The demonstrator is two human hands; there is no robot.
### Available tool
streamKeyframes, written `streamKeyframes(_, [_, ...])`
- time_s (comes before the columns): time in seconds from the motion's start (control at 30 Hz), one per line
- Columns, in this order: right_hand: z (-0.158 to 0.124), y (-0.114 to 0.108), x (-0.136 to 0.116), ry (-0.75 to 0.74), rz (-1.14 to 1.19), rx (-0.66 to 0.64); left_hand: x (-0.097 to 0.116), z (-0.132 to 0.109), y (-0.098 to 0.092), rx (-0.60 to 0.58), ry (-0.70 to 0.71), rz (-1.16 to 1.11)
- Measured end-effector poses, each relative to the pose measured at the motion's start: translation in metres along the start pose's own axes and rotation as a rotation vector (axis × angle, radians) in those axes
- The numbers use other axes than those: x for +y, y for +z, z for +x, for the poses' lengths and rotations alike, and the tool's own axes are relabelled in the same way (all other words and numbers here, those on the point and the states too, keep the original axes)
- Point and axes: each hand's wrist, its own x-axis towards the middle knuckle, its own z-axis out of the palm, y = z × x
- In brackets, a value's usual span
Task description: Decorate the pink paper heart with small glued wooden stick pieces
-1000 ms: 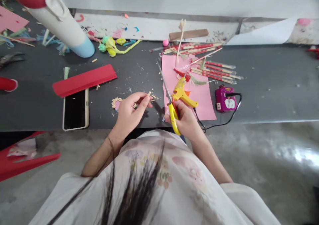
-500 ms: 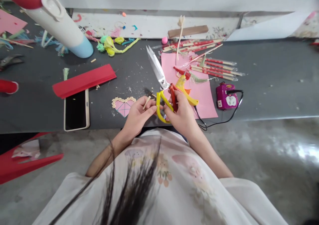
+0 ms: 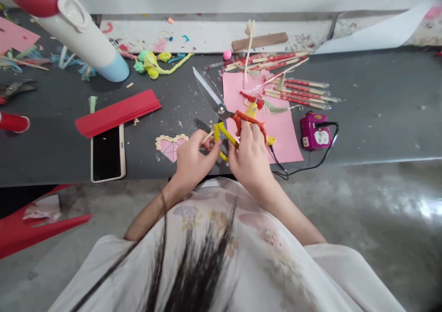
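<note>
My left hand is closed on a thin wooden stick, its fingertips beside the yellow handle of the scissors. In my right hand are large scissors with one orange-red and one yellow handle. Their blades point up and left over the table, away from the stick. Just left of my left hand lies a pink paper heart with dark lines drawn on it and small pale pieces along its upper edge. Behind my right hand a yellow glue gun is partly hidden.
Pink paper lies under the glue gun, near wrapped chopsticks. A purple adapter with a black cord sits to the right. To the left are a phone, a red folded strip, a bottle and pliers.
The scissors have turned, their blade tips swinging left and the orange-red handle shifting right. My right hand has changed its grip on the handles. My left hand still holds the stick.
</note>
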Motion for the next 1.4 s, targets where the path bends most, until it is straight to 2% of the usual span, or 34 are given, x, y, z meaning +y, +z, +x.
streamKeyframes(0.23, [0.003, 0.005, -0.009, 0.024, -0.099, 0.048, 0.007, 0.003, 0.004, 0.040, 0.054, 0.306])
streamKeyframes(0.4, [0.004, 0.008, -0.012, 0.051, -0.113, 0.019, 0.003, 0.002, 0.005, -0.008, 0.103, 0.398])
streamKeyframes(0.53, [0.006, 0.008, -0.014, 0.059, -0.121, -0.007, 0.002, 0.002, 0.003, -0.023, 0.129, 0.410])
streamKeyframes(0.83, [0.005, 0.010, -0.017, 0.050, -0.178, 0.036, 0.004, 0.001, 0.000, -0.073, 0.114, 0.411])
streamKeyframes(1.23, [0.006, 0.008, -0.017, 0.072, -0.153, -0.014, -0.004, 0.001, -0.004, -0.041, 0.084, 0.271])
streamKeyframes(1.4, [0.006, 0.009, -0.016, 0.083, -0.140, 0.014, -0.005, 0.000, -0.005, -0.042, 0.046, 0.225])
